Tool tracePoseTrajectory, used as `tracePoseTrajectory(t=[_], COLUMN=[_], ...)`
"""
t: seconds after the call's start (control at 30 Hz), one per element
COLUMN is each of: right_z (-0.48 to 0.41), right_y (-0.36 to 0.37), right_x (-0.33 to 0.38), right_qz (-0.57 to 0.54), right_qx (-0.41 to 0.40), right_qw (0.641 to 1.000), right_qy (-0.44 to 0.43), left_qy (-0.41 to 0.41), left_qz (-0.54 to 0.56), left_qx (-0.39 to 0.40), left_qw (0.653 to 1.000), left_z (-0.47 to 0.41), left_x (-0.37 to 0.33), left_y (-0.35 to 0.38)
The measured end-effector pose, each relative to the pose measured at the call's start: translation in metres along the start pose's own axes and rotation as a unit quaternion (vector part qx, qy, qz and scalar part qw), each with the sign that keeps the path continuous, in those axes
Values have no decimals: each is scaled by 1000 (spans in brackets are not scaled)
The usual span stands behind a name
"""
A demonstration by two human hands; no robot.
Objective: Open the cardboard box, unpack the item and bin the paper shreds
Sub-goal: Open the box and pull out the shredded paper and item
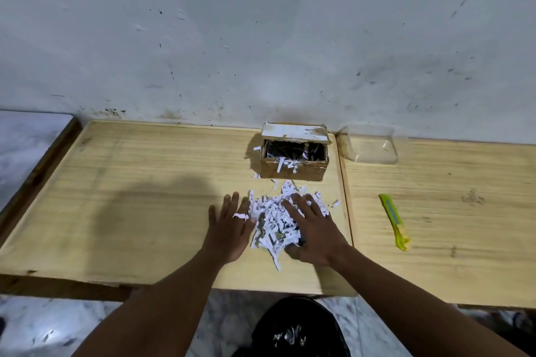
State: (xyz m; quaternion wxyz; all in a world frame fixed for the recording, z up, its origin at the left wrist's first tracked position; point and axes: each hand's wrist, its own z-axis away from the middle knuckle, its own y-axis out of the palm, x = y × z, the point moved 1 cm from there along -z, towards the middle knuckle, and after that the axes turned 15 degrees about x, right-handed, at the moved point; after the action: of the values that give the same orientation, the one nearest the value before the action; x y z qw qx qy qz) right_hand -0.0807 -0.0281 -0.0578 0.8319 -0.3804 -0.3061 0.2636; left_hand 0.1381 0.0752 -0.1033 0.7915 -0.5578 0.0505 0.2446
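Nearest us, a black plastic bin bag sits on the floor below the table edge, a few white scraps inside. Above it, on the pale wooden table, we press both palms down around a heap of white paper shreds: our left hand flat at its left side, fingers spread; our right hand on top, fingers splayed. Behind stands the small brown cardboard box, lid open, shreds spilling over. A clear plastic container and a yellow-green utility knife lie to the right.
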Motion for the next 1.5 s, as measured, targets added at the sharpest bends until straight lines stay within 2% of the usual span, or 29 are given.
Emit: tracePoseTrajectory(t=[0.13,0.27,0.37,0.5,0.6,0.67,0.7,0.8,0.87,0.97,1.17,1.33,1.4,1.5], right_z=[-1,0,9,19,21,21,21,18,13,8,10,12,14,13], right_y=[-1,-8,-20,-35,-42,-48,-50,-50,-45,-43,-52,-57,-55,-46], right_x=[-6,-9,-16,-31,-40,-38,-34,-24,-21,-24,-39,-39,-31,-25], right_qz=[18,5,-15,-99,-163,-216,-213,-145,-85,-49,-61,-61,-77,-80], right_qx=[7,14,-3,-78,-145,-126,-112,-55,-32,-34,-90,-156,-162,-88], right_qw=[1000,1000,999,992,975,968,970,987,994,996,993,986,984,993], right_qy=[-2,-26,-41,-28,-30,-27,-32,-49,-58,-63,-40,9,-3,-23], left_qy=[4,3,28,116,187,231,245,228,206,188,131,139,166,174], left_qz=[-44,-33,-7,41,-4,-37,-43,-72,-79,-1,94,68,30,-38], left_qx=[12,21,-6,-38,-80,-105,-86,51,89,66,13,-47,-21,89], left_qw=[999,999,1000,992,979,967,965,970,971,980,987,987,985,980], left_z=[1,1,2,-1,-6,-10,-11,-18,-23,-26,-27,-23,-23,-31], left_x=[8,5,4,-8,-21,-31,-38,-58,-64,-64,-37,-45,-59,-68], left_y=[8,6,-5,-32,-41,-43,-45,-49,-46,-44,-61,-69,-69,-58])
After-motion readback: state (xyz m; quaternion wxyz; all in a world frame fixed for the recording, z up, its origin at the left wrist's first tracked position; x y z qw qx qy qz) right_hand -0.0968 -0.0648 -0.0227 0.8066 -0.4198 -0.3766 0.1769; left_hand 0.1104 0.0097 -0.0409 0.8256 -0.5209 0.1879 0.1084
